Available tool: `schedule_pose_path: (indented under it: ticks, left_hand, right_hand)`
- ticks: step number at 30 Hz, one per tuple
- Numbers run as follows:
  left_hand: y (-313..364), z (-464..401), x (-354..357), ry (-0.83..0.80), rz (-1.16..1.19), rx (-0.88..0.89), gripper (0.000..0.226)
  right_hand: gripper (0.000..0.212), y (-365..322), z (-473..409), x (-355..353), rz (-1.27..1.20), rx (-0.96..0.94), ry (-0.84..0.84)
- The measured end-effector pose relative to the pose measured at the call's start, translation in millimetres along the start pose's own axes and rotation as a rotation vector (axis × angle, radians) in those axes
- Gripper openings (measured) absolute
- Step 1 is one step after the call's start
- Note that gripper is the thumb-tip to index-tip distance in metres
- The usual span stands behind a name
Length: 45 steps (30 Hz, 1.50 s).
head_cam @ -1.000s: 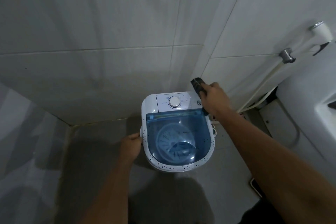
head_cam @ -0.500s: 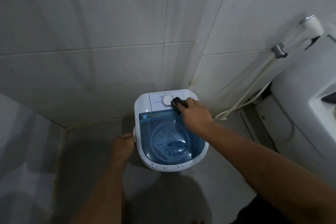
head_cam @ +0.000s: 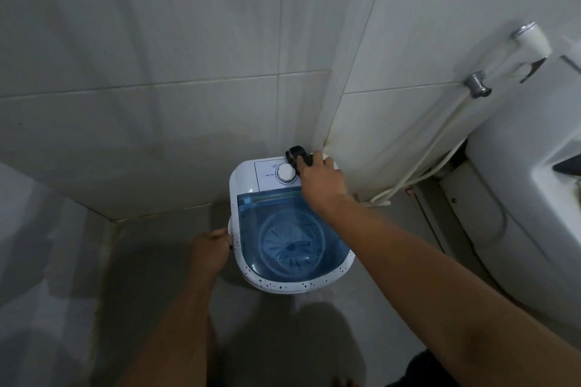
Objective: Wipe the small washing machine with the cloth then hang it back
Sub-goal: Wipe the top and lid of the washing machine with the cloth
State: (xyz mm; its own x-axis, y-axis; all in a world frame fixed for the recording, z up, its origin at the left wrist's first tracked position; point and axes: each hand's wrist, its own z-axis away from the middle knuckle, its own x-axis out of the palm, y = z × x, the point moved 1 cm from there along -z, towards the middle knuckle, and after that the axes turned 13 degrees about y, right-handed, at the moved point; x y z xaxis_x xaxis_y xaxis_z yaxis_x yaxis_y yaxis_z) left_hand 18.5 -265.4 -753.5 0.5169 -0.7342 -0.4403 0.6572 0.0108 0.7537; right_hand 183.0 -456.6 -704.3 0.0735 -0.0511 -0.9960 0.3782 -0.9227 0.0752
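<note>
right now the right hand [head_cam: 320, 181] has its fingers clamped on the dark cloth [head_cam: 297, 155] at the far right corner of the small washing machine [head_cam: 283, 223], beside the dial [head_cam: 286, 172]. best to keep the cloth flat and sweep leftward across the control panel, while the left hand [head_cam: 210, 248], fingers curled against the left side, steadies the tub.

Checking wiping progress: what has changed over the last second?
The right hand carried the dark cloth from the washing machine's back right corner leftward across the control panel to beside the dial. The left hand stayed gripping the machine's left side.
</note>
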Motion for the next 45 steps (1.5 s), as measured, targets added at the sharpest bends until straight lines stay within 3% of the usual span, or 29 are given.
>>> schedule_pose_path:
  ticks: [12, 20, 22, 28, 34, 36, 41, 45]
  left_hand:
    - [-2.3, -2.7, 2.1, -0.019, 0.015, -0.028, 0.024]
    - [-6.3, -3.9, 0.7, -0.022, -0.013, -0.032, 0.029]
    - [-5.1, -4.2, 0.2, -0.026, -0.014, -0.04, 0.03]
    - [-4.7, -3.2, -1.8, -0.04, 0.005, -0.063, 0.029]
    - [-5.0, -2.7, -2.0, -0.042, -0.009, -0.063, 0.026]
    - [-2.5, 0.3, -2.4, -0.025, -0.03, -0.031, 0.024]
    - [-1.6, -0.7, -0.1, -0.017, -0.016, -0.022, 0.021]
    - [-0.7, 0.8, 0.8, -0.025, 0.025, -0.024, 0.025]
  right_hand:
    - [0.06, 57.4, 23.3, 10.1, 0.173, -0.479, 0.039]
    - [0.055, 31.1, 5.5, 5.6, -0.061, 0.13, 0.038]
    - [0.055, 18.4, 14.3, 5.6, -0.076, 0.123, 0.026]
    - [0.059, 20.9, 48.1, 3.3, 0.018, -0.142, -0.011]
    - [0.046, 33.3, 12.2, -6.9, 0.083, 0.072, -0.021]
    - [0.046, 16.9, 17.4, -8.4, 0.069, 0.042, -0.029]
    - [0.06, 9.7, 48.6, -2.6, 0.038, -0.241, -0.023]
    - [0.06, 40.2, 19.6, 3.6, 0.04, -0.078, 0.017]
